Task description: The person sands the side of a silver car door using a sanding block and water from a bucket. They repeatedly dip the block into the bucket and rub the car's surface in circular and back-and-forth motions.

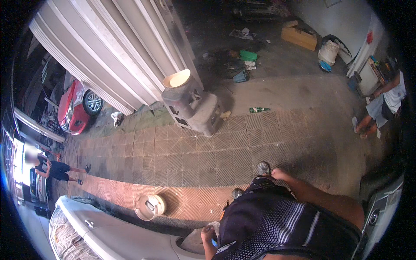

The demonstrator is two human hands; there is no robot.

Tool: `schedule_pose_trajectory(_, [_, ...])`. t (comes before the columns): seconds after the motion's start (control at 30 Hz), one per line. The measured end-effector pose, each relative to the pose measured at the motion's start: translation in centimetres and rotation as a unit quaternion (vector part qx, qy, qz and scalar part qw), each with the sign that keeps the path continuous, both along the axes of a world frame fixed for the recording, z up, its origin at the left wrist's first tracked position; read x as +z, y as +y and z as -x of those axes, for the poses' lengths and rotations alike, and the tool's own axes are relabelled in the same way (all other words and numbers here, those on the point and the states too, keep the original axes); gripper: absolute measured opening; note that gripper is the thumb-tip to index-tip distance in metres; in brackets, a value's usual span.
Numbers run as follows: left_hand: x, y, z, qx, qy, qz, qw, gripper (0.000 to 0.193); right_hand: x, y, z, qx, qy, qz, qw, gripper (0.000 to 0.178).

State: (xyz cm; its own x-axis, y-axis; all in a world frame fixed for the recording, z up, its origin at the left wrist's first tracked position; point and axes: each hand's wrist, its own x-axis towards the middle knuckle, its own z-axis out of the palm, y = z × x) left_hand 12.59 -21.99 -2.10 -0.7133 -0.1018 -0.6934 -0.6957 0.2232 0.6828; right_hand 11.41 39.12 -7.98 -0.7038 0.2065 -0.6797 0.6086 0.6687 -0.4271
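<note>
My left hand (207, 234), fingers curled, hangs beside the white car body (125, 232), close to its dark wheel opening. A small whitish piece, perhaps cloth (215, 226), shows right by that hand; whether the fingers grip it is unclear. My right hand (281, 174) is closed low by my dark shorts, near my shoe (264, 167). What its fingers hold, if anything, is hidden. A white bucket (150, 206) with a pale object inside stands on the tiled floor, left of my left hand and apart from it.
Ahead stands a grey plastic step stool (193, 108) with a shallow pale bowl (177, 79) on top, against a folding metal door (108, 47). A red car (74, 108) is at left. One person (56, 169) stands far left; another (385, 99) is at right. A green packet (259, 110) lies ahead.
</note>
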Motion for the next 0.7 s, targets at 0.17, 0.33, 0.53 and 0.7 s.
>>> schedule_pose_trajectory(0.17, [0.0,2.3,2.6,-0.037,0.021,-0.046,0.998,0.028,-2.6,5.0,-5.8,-0.012,-0.063,-0.053,0.997,0.026])
schedule_pose_trajectory(0.33, [-1.7,4.5,3.5,-0.212,0.021,0.093,0.973,0.034,-4.6,9.2,-8.9,-0.050,-0.074,-0.103,0.991,0.028])
schedule_pose_trajectory(0.53, [-3.3,-0.5,5.9,-0.415,0.010,0.129,0.901,0.040,2.0,1.2,-3.6,-0.107,-0.013,0.029,0.994,0.033])
schedule_pose_trajectory(0.7, [-4.1,2.4,9.4,-0.437,0.022,0.205,0.876,0.038,0.1,3.3,-4.7,-0.045,-0.048,0.036,0.997,0.037])
